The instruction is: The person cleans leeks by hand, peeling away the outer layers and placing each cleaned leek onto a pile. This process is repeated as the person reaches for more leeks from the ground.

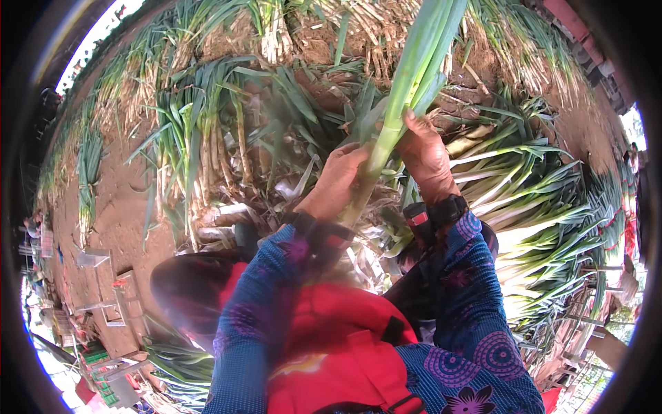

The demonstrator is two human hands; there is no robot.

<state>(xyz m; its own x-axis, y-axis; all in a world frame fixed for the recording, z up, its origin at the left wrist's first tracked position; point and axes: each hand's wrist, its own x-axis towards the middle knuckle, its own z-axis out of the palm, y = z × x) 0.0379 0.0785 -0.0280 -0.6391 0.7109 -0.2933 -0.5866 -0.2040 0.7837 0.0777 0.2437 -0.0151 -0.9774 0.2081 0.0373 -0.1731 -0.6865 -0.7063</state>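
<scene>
Head view: bare ground (127,200) is spreading below; a leek pile (531,221) is lying toward its right edge, a small leek bundle (88,169) toward its left edge. One leek (416,69) is hanging above the ground between the hands, long axis running from lower left to leafy upper right. Left hand (336,181) is grasping the lower stalk; right hand (425,157) is gripping higher, nearer the leaves, thumb pressing the stem.

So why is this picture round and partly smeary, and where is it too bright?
Head view: fisheye curving, with a round frame and dark corners; head view: a hazy smear, cause unclear, softens the red apron; head view: strong light nearly washes out pale stalks at right, while the held leek looks fairly clear.
</scene>
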